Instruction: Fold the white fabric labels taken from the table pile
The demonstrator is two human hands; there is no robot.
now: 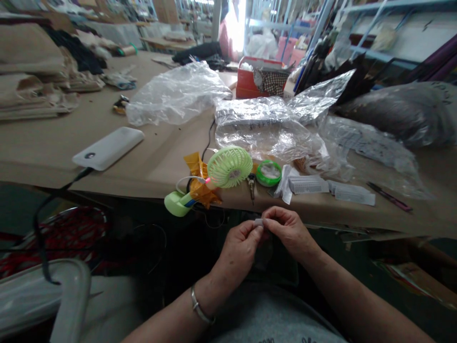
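My left hand [240, 248] and my right hand [288, 232] meet just in front of the table's front edge. Between their fingertips is a small whitish label [258, 222], pinched from both sides. Its print, if any, is too small to read. Beyond my fingers, on the table, lie strips of printed white labels [309, 184], partly overlapping. Left of these strips sits a round green tub [268, 172] with pale contents. A small dark, pointed tool [252, 186] rests beside the tub, nearer the fan.
A green fan [230, 166] is taped at the table [157, 162] edge. A white power bank [109, 148] with a cable lies left. Clear plastic bags [264, 124] spread behind, near a red box [260, 76]. Tweezers [389, 196] lie right. Folded beige cloth [32, 71] is stacked far left.
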